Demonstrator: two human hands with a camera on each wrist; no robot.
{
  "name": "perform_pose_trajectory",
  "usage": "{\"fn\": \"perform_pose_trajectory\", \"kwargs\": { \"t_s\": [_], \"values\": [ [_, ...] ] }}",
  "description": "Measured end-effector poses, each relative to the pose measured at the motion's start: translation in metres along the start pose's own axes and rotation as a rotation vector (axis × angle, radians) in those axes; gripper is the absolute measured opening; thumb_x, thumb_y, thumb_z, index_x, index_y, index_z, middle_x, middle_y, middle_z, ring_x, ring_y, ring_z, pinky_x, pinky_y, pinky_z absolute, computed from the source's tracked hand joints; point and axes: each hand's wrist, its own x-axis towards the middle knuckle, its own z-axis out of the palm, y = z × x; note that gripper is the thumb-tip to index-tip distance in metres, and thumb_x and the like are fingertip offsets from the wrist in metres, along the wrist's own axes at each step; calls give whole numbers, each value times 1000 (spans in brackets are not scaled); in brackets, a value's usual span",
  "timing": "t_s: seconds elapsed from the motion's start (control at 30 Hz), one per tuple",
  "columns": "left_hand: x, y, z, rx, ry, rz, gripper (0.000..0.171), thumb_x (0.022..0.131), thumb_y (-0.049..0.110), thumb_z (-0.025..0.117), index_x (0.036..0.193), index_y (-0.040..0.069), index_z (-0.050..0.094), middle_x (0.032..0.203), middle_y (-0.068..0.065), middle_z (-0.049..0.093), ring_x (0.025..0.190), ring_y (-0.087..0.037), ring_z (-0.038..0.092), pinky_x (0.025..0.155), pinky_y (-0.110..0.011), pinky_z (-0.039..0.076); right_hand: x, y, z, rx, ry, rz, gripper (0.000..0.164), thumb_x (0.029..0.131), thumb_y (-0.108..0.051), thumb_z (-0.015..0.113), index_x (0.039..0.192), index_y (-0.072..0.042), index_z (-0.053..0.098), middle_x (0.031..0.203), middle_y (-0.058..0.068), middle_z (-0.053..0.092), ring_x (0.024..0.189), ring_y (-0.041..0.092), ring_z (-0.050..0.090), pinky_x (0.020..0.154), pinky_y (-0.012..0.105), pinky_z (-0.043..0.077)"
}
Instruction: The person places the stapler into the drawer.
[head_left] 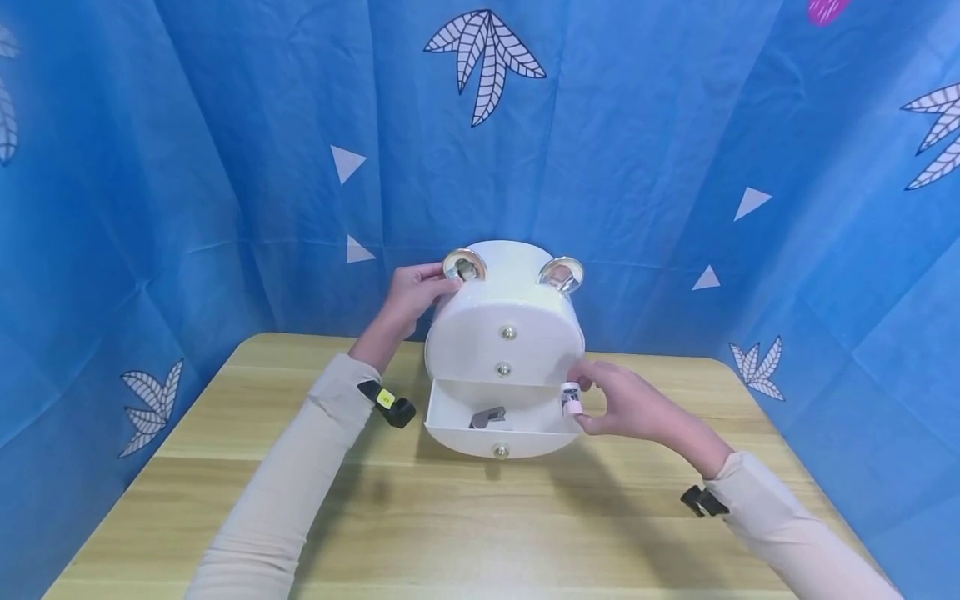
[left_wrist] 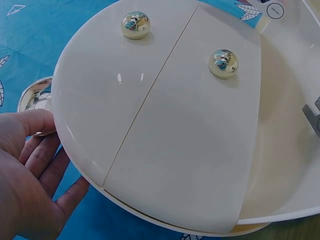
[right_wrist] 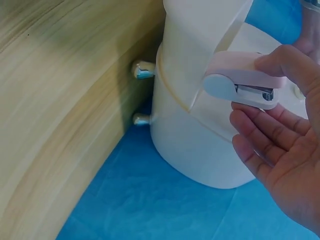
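Observation:
A white drawer box [head_left: 468,333] with gold ear-shaped trims and round gold knobs stands on the table. Its lowest drawer [head_left: 457,412] is pulled out, and a small grey gadget [head_left: 489,417] lies inside. Beside the left ear [head_left: 465,265], my left hand [head_left: 412,296] rests against the box's side, its fingers spread along the edge in the left wrist view. My right hand [head_left: 626,404] pinches a small pink-and-white stapler [right_wrist: 245,75] between thumb and fingers, over the drawer's right end. The stapler's metal mouth shows in the right wrist view.
The box stands near the back of a wooden table [head_left: 480,517]. Blue cloth [head_left: 637,167] with leaf and triangle prints hangs behind and at both sides. Gold feet [right_wrist: 142,70] stick out beneath the box.

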Motion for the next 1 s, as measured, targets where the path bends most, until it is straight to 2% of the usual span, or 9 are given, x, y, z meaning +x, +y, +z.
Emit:
{"fn": "perform_pose_trajectory", "kwargs": {
  "t_s": [0.2,0.3,0.43,0.57,0.67,0.83,1.0],
  "values": [
    [0,0,0,-3,3,0,47,93,20,74,137,7,64,133,-14,69,124,-28,65,106,-42,53,-1,3,0,72,-36,26,35,80,-11,83,109,-14,63,99,-5,71,94,18,67,86,45,58],
    [0,0,0,0,4,4,46,93,21,74,137,7,65,133,-14,69,124,-28,65,107,-42,53,-2,5,1,59,-61,41,36,80,-11,84,109,-13,63,98,-5,71,91,15,66,85,44,58],
    [0,0,1,4,2,9,46,94,21,73,137,7,64,133,-14,69,124,-28,65,107,-42,53,-4,8,1,-24,-75,54,35,79,-13,84,109,-11,65,96,-1,70,87,13,61,78,37,56],
    [0,0,1,9,3,12,46,94,21,73,137,7,65,133,-14,69,124,-28,65,107,-42,53,-2,9,0,-97,-76,56,32,78,-16,84,105,-11,67,97,1,72,89,20,68,79,40,58],
    [0,0,1,7,4,17,46,94,21,73,136,6,64,133,-15,69,124,-29,65,107,-42,53,0,9,0,-147,-66,41,31,78,-17,84,104,-10,69,98,3,74,91,23,70,78,41,59],
    [-1,0,1,3,5,17,46,94,20,73,136,6,65,133,-15,69,124,-28,65,107,-42,53,4,8,4,-244,-35,-24,35,76,-19,87,105,-8,71,96,4,76,82,19,68,70,36,56],
    [0,-2,1,3,8,15,46,93,21,73,136,6,65,133,-15,69,124,-28,65,106,-41,54,2,6,13,-372,-6,-52,38,77,-22,87,108,-7,70,95,6,74,81,23,66,71,40,55]
  ]
}}
